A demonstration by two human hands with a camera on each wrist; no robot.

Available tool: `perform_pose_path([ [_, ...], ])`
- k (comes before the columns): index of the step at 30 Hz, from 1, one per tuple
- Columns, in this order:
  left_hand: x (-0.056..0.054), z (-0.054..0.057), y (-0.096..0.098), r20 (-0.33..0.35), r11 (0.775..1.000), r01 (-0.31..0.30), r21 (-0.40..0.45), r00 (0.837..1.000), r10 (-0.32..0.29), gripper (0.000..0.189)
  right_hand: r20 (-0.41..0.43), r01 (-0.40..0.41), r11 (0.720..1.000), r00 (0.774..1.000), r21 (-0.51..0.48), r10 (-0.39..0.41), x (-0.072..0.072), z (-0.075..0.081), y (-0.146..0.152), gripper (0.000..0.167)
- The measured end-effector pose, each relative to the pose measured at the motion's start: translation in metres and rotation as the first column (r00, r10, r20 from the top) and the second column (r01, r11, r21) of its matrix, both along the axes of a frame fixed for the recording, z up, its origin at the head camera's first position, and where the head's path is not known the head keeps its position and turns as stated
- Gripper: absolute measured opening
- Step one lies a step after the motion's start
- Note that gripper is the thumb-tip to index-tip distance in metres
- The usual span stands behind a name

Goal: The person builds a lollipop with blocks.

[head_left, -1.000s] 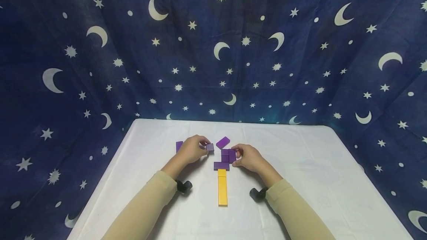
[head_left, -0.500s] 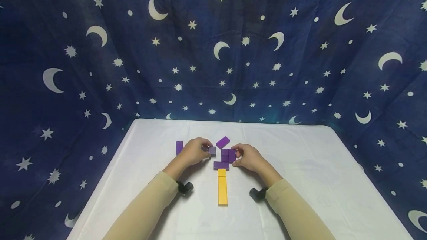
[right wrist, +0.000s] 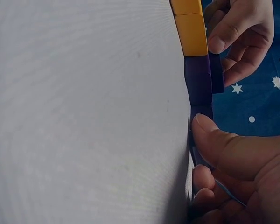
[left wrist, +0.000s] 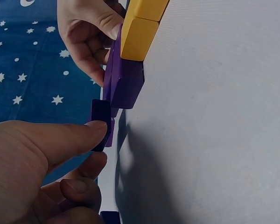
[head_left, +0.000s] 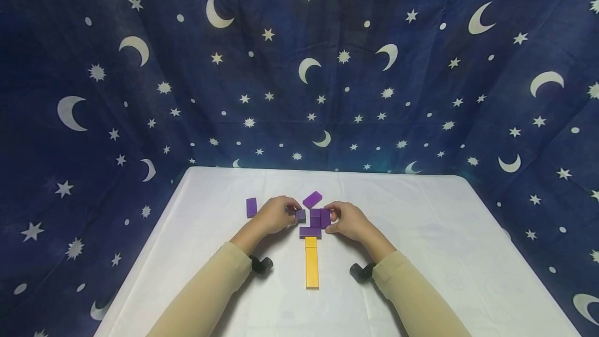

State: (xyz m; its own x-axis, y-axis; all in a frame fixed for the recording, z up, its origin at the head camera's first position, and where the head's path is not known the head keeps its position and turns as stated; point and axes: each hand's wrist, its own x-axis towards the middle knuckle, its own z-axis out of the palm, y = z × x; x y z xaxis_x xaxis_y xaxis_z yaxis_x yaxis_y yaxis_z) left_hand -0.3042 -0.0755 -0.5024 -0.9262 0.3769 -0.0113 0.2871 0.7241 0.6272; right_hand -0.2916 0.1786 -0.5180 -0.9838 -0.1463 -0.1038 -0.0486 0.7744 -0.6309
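Observation:
Between thumb and fingers, my left hand [head_left: 273, 215] pinches a small purple block [head_left: 301, 216], held just left of a cluster of purple blocks. The left wrist view shows this block [left wrist: 101, 114] raised off the cloth. My right hand [head_left: 350, 220] holds the rightmost purple block [head_left: 325, 219] of the cluster by its ends, thumb nearest me. Beside that one lies another purple block [head_left: 315, 218], touching it. A crosswise purple block [head_left: 310, 232] lies in front of them, and yellow blocks [head_left: 312, 268] run from it toward me in a line.
A loose purple block [head_left: 312, 199] lies slanted behind the cluster. Another purple block [head_left: 251, 207] lies left of my left hand. White cloth [head_left: 421, 254] covers the table, and a dark blue curtain [head_left: 262, 118] with moons and stars surrounds its back and sides.
My left hand has brought its purple block right and toward me, closer to the cluster, uncovering the loose block at left. The right hand has stayed in place.

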Motion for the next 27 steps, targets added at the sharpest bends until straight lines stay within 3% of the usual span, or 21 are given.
perform_pose_path([
  [27, -0.0002, -0.0092, 0.0061, 0.015, 1.0, 0.003, -0.014, 1.0, -0.003, 0.029, 0.02, 0.025, 1.0, 0.999, 0.0, -0.025, 0.0007, -0.0004, -0.0006, 0.064],
])
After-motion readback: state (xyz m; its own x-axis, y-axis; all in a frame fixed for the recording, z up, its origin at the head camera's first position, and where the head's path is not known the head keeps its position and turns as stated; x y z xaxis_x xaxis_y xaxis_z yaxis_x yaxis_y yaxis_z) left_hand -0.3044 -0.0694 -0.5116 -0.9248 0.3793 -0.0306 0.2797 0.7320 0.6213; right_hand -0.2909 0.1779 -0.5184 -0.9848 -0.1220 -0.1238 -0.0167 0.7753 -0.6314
